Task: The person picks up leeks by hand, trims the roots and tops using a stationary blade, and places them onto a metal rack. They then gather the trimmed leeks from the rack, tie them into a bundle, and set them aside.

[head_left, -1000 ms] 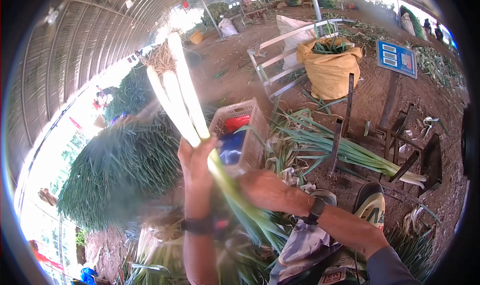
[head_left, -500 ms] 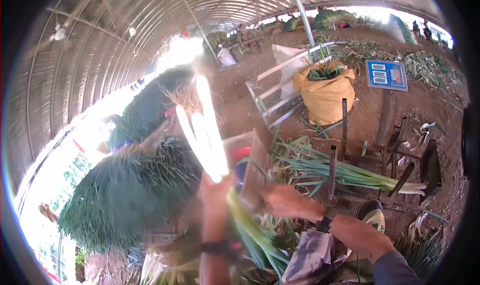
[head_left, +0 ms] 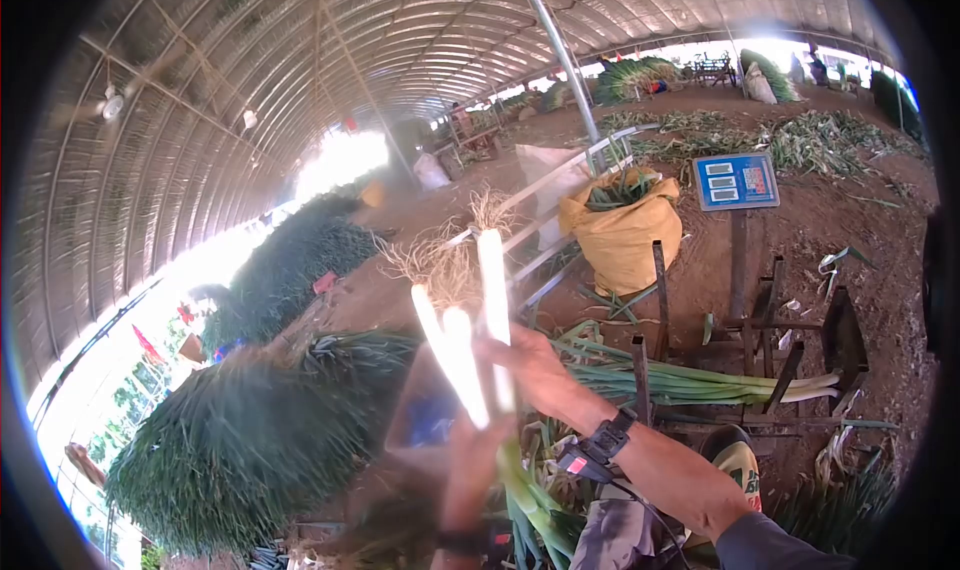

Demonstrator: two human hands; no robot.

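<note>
Several green onions (head_left: pixel 462 365) stand root end up in front of me, their white shanks overexposed by the light and their stringy roots spread at the top. My left hand (head_left: pixel 477 445), blurred, is closed around them low on the shanks. Green leaves hang below that grip toward my lap. My right hand (head_left: pixel 533 368) has its fingers closed on one onion shank (head_left: pixel 494 300), which stands apart to the right of the others. More green onions (head_left: pixel 700 380) lie across a dark metal rack (head_left: pixel 640 380) at my right.
A large heap of green onions (head_left: pixel 250 440) lies at the left. Behind the rack stand a yellow sack (head_left: pixel 625 240) with leaves in it, a pale metal frame (head_left: pixel 545 195) and a blue scale display (head_left: pixel 736 181). My shoe (head_left: pixel 735 462) is beside the rack.
My right hand has risen and moved onto a shank. One onion now stands apart from the others. My left hand is lower and further right, and the view has shifted.
</note>
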